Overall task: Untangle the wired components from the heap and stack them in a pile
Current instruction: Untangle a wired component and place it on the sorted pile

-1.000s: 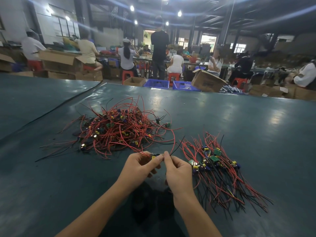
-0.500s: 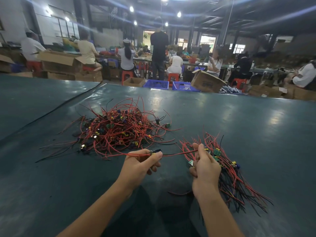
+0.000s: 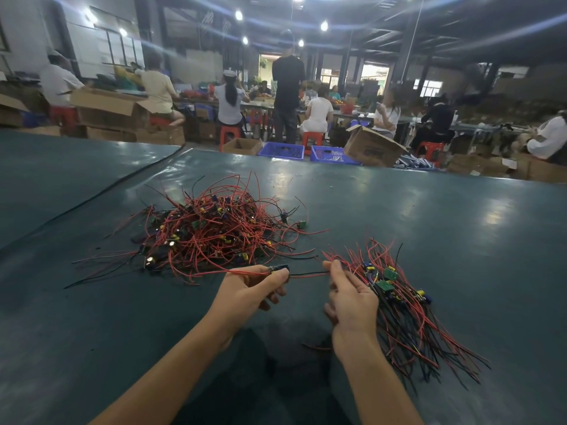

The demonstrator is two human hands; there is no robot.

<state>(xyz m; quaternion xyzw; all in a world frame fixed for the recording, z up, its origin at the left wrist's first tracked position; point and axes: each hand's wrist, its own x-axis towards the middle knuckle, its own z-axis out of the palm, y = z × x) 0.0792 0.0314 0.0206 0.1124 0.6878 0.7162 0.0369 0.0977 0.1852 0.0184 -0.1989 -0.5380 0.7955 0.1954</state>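
1. A small wired circuit board was held just above the table, in front of the heap and left of the pile.
2. The left hand pinched the board between thumb tip and forefinger. The other fingers were curled loosely beneath it.
3. A red wire trailed from the board leftward into the near edge of the heap.
4. The board's lead wires, one black and one red, ran rightward, almost straight, to the right hand.
5. The right hand was seen from the back. It pinched the ends of those leads at its fingertips, with the fingers fairly long and close together, touching the near left edge of the pile.
6. The heap lay beyond the left hand: a tangled mound of red and black wires with small boards and yellow and blue parts.
7. The pile lay right of the right hand, its boards gathered at the far end and its wires fanning toward the near right.
8. A short red wire scrap lay beside the right wrist.
9. All of this lay on a dark green table.
10. Beyond the table's far edge stood blue baskets, an open cardboard box and red stools. Among them were people, one standing and the others seated.
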